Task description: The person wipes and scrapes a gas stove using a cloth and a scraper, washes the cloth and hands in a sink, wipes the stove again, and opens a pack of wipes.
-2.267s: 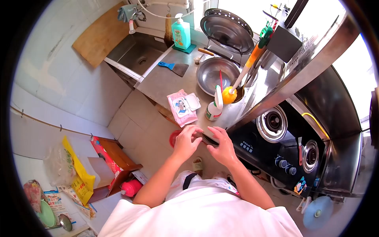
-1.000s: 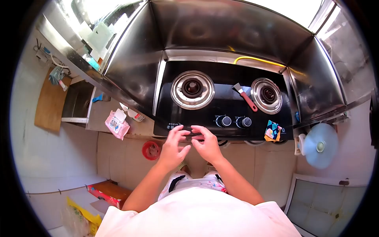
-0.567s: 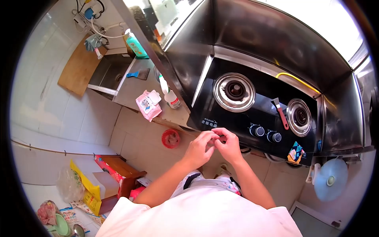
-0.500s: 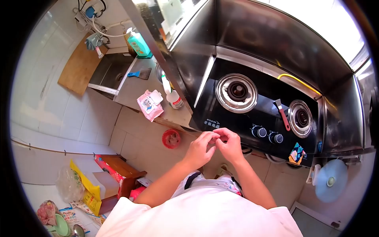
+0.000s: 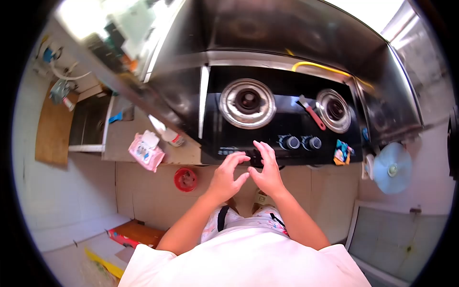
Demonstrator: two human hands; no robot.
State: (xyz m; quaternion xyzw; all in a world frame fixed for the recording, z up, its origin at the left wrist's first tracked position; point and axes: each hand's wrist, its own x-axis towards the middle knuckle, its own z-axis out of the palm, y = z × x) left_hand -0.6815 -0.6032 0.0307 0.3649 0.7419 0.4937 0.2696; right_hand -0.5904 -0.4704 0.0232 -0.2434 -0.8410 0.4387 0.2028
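My left hand (image 5: 225, 178) and my right hand (image 5: 267, 172) are raised side by side in front of the black gas stove (image 5: 215, 138). Both are open, with fingers apart and nothing in them; the thumbs come close together. Just beyond them on the stove are the two control knobs (image 5: 289, 142). A scraper with a red handle (image 5: 315, 117) lies between the left burner (image 5: 248, 101) and the right burner (image 5: 333, 111). Near the stove's front right corner sits a crumpled, colourful packet or cloth (image 5: 342, 154).
On the counter to the left are a pink wipes pack (image 5: 145, 154), a white spray bottle (image 5: 168, 135) and a blue-handled scraper (image 5: 116, 117). A red bin (image 5: 185, 180) stands on the floor. A yellow hose (image 5: 320, 67) runs behind the stove, and a blue fan (image 5: 392, 168) is at right.
My hands have parted from touching fingertips, and the fingers have spread. The view has turned toward the right, so the stove and counter appear further left.
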